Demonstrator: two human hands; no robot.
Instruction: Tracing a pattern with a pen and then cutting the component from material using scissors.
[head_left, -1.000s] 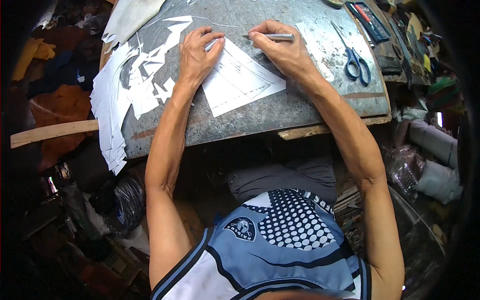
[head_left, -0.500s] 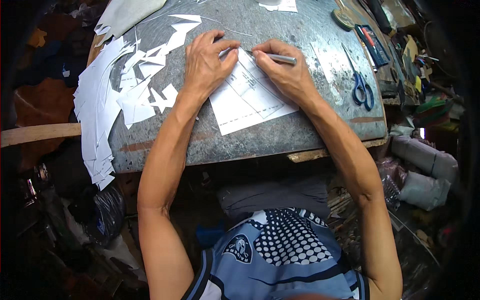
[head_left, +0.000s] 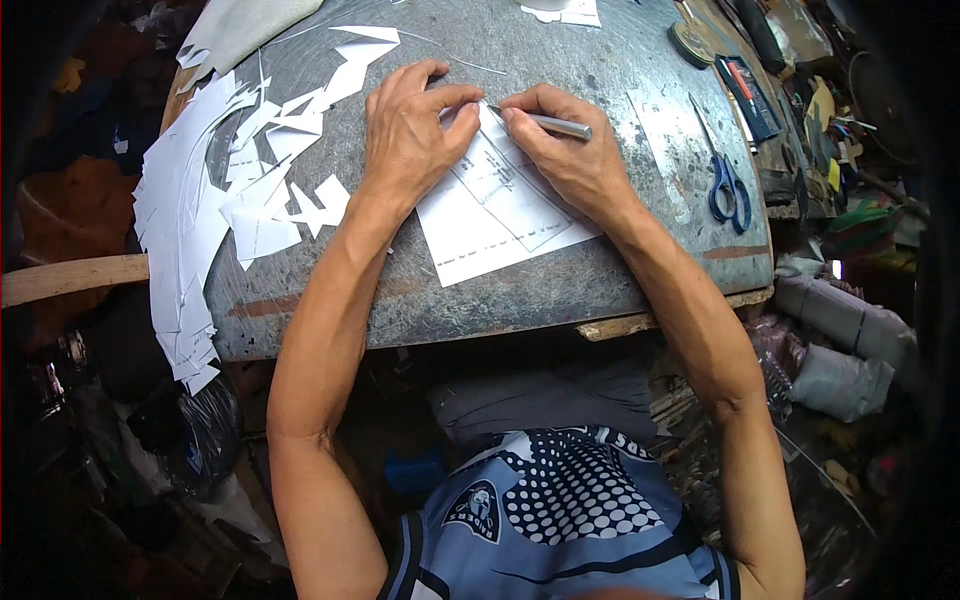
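The left hand (head_left: 410, 135) lies flat on the paper (head_left: 495, 215), holding nothing; the right hand (head_left: 570, 160) pinches a knife (head_left: 545, 123), tip pointing left toward it.

A paper sheet (head_left: 500, 215) lies on the tabletop (head_left: 560, 290), near its front edge. The left hand (head_left: 410, 135) rests on the sheet's far left part; the right hand (head_left: 570, 160), just beside it, holds a pen (head_left: 550, 124) over the sheet. Paper scraps (head_left: 210, 210) lie to the left, scissors (head_left: 722, 175) well to the right.
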